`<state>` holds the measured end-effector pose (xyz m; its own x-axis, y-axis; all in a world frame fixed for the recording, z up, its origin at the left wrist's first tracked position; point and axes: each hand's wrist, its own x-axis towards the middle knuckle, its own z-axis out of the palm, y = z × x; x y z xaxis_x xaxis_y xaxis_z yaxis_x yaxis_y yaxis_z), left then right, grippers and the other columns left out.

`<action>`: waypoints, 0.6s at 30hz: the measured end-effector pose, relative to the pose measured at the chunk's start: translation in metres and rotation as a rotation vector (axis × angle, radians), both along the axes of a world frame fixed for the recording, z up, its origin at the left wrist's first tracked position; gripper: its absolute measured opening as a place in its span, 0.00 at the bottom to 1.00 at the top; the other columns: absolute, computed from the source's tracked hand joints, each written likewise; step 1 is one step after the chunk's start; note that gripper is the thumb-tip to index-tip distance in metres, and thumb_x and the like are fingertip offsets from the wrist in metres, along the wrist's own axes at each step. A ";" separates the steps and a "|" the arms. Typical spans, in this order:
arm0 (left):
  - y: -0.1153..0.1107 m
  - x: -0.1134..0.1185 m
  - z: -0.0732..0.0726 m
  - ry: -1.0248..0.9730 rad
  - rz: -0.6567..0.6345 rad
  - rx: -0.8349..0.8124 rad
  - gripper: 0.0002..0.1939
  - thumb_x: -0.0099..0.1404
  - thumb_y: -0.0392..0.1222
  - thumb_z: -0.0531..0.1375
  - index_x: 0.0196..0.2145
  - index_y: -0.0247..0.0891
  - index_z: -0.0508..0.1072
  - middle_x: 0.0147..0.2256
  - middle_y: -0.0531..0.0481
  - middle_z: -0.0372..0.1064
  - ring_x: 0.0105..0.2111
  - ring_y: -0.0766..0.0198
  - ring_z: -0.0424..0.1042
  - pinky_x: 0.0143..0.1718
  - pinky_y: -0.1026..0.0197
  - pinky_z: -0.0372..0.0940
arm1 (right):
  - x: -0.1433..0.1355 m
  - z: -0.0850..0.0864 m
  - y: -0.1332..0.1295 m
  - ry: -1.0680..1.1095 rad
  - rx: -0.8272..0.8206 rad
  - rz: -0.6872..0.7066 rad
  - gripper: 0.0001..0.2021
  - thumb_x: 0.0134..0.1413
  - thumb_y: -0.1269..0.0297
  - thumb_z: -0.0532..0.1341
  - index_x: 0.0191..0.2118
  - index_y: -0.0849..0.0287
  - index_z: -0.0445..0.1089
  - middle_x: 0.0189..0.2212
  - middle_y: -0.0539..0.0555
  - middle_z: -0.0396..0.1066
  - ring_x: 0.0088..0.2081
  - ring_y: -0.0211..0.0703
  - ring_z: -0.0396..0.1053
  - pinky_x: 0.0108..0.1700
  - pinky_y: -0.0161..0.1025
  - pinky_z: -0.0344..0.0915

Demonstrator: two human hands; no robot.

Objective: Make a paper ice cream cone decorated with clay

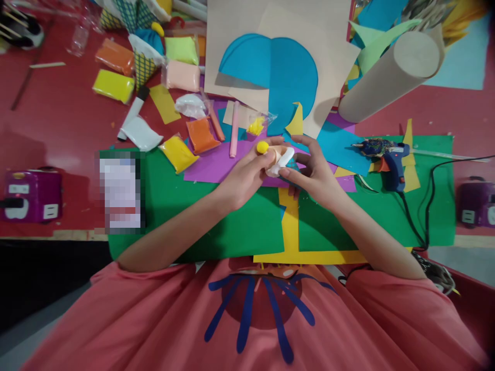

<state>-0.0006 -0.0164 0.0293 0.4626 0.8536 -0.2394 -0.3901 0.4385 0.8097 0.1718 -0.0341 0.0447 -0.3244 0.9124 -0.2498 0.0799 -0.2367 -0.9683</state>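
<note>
Both hands meet over the middle of the table around a small craft piece [279,154] with peach, white and teal parts. A thick white clay-like strip [286,156] runs along its edge. My left hand [247,174] is closed on the piece from the left, with a round yellow ball [262,147] at its fingers. My right hand [317,178] grips the other side, thumb against the white part and index finger raised. Fingers cover much of the piece, so its full shape is hidden. Behind it lie a small bag of yellow bits [256,125] and a yellow paper scrap [296,121].
Green sheets [232,232] lie under my forearms. A glue gun [392,159] with a cord rests at right, near a large cardboard tube [390,77]. Several clay packets [203,135], a marker [133,114] and a checked cone [145,64] sit at left.
</note>
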 end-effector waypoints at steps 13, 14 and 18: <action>0.015 0.010 -0.026 -0.105 0.065 0.007 0.24 0.54 0.58 0.69 0.42 0.40 0.72 0.36 0.51 0.74 0.37 0.63 0.74 0.39 0.62 0.66 | -0.004 -0.016 0.023 0.079 -0.099 0.046 0.19 0.61 0.49 0.59 0.50 0.52 0.55 0.30 0.45 0.68 0.14 0.29 0.63 0.12 0.27 0.56; 0.014 0.010 -0.027 -0.098 0.061 0.008 0.24 0.53 0.58 0.69 0.41 0.40 0.72 0.36 0.51 0.74 0.37 0.63 0.73 0.38 0.63 0.65 | -0.004 -0.016 0.022 0.074 -0.104 0.047 0.18 0.61 0.49 0.59 0.49 0.52 0.55 0.28 0.44 0.67 0.14 0.29 0.62 0.11 0.27 0.55; 0.014 0.007 -0.034 -0.094 0.057 -0.002 0.22 0.51 0.54 0.72 0.39 0.41 0.74 0.39 0.51 0.74 0.37 0.66 0.72 0.36 0.65 0.64 | -0.005 -0.018 0.020 0.068 -0.099 0.040 0.16 0.61 0.51 0.60 0.47 0.52 0.55 0.25 0.42 0.65 0.13 0.28 0.59 0.11 0.26 0.54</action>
<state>0.0063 -0.0028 -0.0043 0.4335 0.8790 -0.1987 -0.4888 0.4146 0.7676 0.1672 -0.0140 0.0269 -0.3792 0.8705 -0.3137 0.0257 -0.3290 -0.9440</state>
